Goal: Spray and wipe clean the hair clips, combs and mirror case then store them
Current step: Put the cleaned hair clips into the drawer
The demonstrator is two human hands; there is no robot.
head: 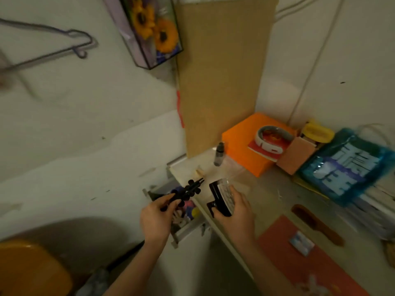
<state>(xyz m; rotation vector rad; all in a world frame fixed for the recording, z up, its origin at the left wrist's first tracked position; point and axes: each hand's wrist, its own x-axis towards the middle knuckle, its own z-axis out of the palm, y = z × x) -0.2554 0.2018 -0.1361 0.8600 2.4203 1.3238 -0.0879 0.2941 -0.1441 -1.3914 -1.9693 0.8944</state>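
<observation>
My left hand (155, 216) pinches a black flower-shaped hair clip (188, 189) above an open white drawer (181, 229) that holds colourful small items. My right hand (235, 212) grips a black case with a clear ridged piece against it (220, 199), held over the table's left edge. A small clear spray bottle (219, 153) with a dark cap stands upright further back on the table. A brown comb (316, 224) lies flat on the table to the right.
An orange box (241, 146) with a grey band on it sits at the back. A blue plastic packet (346, 165) lies at the right. An orange mat (284, 248) with a small white packet lies near the front. A brown board (222, 71) leans in the corner. An orange stool (27, 268) stands lower left.
</observation>
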